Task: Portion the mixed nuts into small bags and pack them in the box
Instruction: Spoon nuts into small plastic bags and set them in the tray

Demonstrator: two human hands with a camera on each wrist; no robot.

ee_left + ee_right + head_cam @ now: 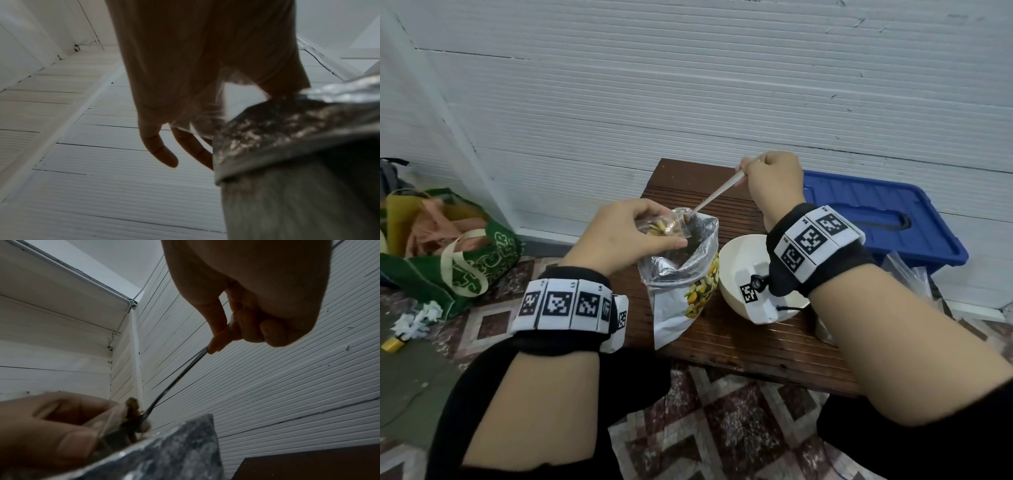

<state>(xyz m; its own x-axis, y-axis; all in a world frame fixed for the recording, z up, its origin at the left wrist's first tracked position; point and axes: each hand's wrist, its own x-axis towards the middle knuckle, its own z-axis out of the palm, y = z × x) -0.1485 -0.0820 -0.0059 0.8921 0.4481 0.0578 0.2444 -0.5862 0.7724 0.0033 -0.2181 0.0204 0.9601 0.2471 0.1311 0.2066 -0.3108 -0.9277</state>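
Observation:
A large foil pouch of mixed nuts (681,277) stands open on the low wooden table (739,342). Just above its mouth my left hand (630,233) pinches a small clear bag (664,226) with some nuts in it. My right hand (774,178) grips the handle of a long spoon (717,195), whose bowl dips into the small bag's opening. The right wrist view shows the spoon (174,382) slanting down to nuts (133,415) at the small bag beside my left thumb. The left wrist view shows my left hand (205,97) with clear plastic against the pouch's foil rim (277,133).
A white bowl (736,263) sits right of the pouch, partly behind my right wrist. A blue plastic box lid (876,219) lies at the right by the wall. Clear bags (907,274) lie near it. A green tote bag (458,260) sits on the floor at left.

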